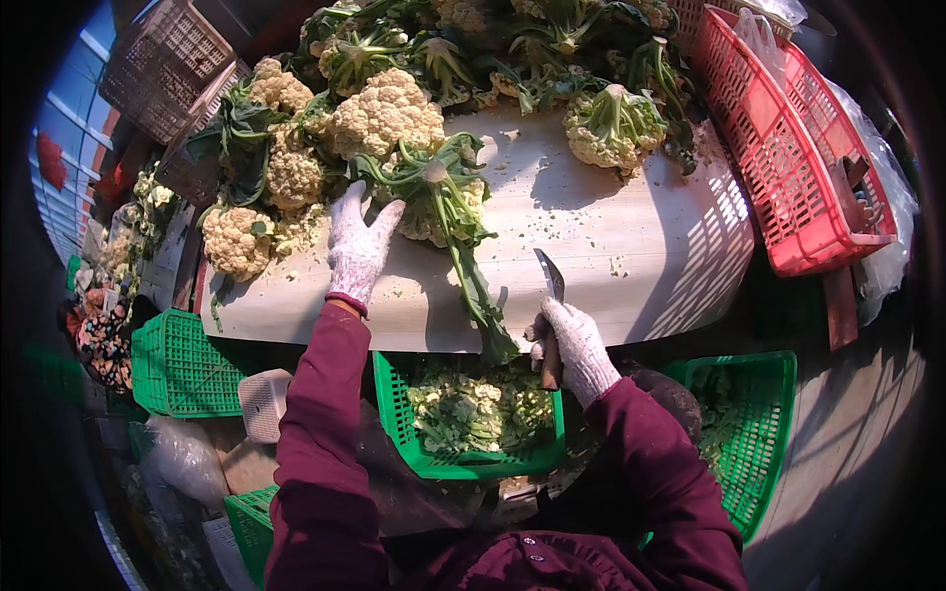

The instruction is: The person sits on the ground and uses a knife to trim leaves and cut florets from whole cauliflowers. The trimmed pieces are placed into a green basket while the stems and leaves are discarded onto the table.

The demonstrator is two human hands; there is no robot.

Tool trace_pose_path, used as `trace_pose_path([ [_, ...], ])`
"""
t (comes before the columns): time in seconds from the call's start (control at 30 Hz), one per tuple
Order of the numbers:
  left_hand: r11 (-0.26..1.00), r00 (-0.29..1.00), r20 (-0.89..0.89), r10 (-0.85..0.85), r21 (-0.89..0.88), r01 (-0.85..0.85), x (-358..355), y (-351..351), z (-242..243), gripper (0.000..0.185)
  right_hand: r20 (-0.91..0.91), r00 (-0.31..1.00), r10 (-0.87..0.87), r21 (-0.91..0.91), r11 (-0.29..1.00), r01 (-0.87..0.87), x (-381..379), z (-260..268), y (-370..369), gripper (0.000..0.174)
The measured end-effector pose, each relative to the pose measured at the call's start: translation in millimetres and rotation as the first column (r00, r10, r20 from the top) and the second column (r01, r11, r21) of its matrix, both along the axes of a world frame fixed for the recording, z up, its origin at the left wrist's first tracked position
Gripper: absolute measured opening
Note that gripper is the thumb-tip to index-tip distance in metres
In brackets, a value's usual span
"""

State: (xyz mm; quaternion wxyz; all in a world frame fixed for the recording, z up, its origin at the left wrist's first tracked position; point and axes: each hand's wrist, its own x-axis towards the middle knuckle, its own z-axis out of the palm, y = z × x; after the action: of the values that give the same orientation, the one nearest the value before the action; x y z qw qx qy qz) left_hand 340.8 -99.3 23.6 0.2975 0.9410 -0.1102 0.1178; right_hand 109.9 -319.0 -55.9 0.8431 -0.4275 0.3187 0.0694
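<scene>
My left hand [363, 240], in a white knitted glove, is spread at the left edge of a leafy cauliflower head [434, 173] that lies stem up on the pale work table [517, 295]. Whether its fingertips touch the leaves, I cannot tell. My right hand [573, 347], gloved too, is closed around the wooden handle of a curved-blade knife [553, 277], its blade pointing up and away over the table's near edge. A large trimmed cauliflower [388, 114] sits just beyond my left hand. Another head [615, 127] rests stem up at the far right of the table.
More cauliflowers [292, 170] are heaped along the left and far side. Below the near edge, a green crate [473, 471] holds trimmings. Another green crate [776, 443] stands right, one [185, 369] left. Red crates [783, 170] flank the table's right side. A person [103, 336] is at far left.
</scene>
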Motion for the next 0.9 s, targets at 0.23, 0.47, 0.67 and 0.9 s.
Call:
trace_pose_path([
  [0.23, 0.920, 0.972, -0.149, -0.180, 0.324, 0.220, 47.3, -51.4, -1.2, 0.072, -0.007, 0.998, -0.057, 0.010, 0.998, 0.057, -1.2, -4.1, -12.1, 0.031],
  [0.47, 0.966, 0.962, -0.233, -0.141, 0.181, 0.186, 76.2, 3.2, -21.6, 0.084, 0.037, 0.999, -0.013, 0.007, 1.000, 0.013, -1.5, 3.5, -13.8, 0.029],
  [0.67, 0.916, 0.988, 0.130, 0.088, 0.379, -0.132, 10.4, -31.4, -34.4, 0.088, 0.035, 0.999, 0.034, -0.064, 0.997, -0.032, 1.1, 8.5, -9.4, 0.030],
  [0.9, 0.951, 0.920, -0.245, 0.306, 0.023, -0.310, -28.7, -84.4, -62.1, 0.073, 0.043, 0.997, 0.064, -0.328, 0.943, -0.046, 0.7, 14.5, -5.8, 0.032],
])
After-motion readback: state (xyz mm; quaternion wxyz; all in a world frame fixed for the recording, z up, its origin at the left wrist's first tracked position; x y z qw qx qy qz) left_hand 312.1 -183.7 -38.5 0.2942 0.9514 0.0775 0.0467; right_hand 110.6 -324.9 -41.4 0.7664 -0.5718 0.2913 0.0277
